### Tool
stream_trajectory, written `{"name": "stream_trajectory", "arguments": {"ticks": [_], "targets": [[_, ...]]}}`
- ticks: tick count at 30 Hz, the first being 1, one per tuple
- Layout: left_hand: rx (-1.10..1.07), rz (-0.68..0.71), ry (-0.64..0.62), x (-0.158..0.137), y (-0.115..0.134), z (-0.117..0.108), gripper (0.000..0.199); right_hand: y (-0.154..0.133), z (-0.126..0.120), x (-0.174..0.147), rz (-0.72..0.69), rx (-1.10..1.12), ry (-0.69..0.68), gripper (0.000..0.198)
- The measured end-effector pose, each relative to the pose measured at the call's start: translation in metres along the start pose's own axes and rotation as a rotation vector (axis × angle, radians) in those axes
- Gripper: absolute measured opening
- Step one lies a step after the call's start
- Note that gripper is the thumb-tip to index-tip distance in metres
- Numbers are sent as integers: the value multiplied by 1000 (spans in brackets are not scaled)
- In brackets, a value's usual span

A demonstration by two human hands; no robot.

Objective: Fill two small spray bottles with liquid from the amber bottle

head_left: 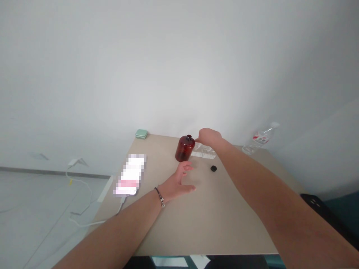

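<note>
A dark red-brown bottle (184,149) with an uncapped narrow neck stands upright towards the back of the table. Just in front of it, my left hand (179,181) is open and holds nothing, its thumb apart from the curved fingers. My right hand (209,137) is at the bottle's right side, fingers curled and mostly turned away from view. One fingertip points at the bottle; whether it touches cannot be told. Below that hand lies a clear plastic wrapper (203,151); what the hand holds, if anything, is hidden. A small black cap (213,168) lies nearer to me.
On the table's left is a phone (130,175), its screen blurred, with a white cable (122,201) running off the edge. A small green case (141,134) sits at the back left corner. A clear plastic bottle (261,138) stands at the back right, by the wall.
</note>
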State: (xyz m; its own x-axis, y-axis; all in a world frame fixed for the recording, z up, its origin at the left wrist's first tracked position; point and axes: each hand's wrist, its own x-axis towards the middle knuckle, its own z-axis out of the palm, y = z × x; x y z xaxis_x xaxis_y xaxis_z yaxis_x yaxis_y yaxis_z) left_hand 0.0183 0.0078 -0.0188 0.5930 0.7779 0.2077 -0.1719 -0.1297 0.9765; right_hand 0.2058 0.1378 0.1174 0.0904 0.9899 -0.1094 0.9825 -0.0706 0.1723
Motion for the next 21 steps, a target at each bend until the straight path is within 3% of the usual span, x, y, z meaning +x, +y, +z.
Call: {"name": "stream_trajectory", "arguments": {"ticks": [21], "targets": [[-8, -17, -8, 0, 0, 0, 77, -3, 7, 3, 27, 5, 0, 45]]}}
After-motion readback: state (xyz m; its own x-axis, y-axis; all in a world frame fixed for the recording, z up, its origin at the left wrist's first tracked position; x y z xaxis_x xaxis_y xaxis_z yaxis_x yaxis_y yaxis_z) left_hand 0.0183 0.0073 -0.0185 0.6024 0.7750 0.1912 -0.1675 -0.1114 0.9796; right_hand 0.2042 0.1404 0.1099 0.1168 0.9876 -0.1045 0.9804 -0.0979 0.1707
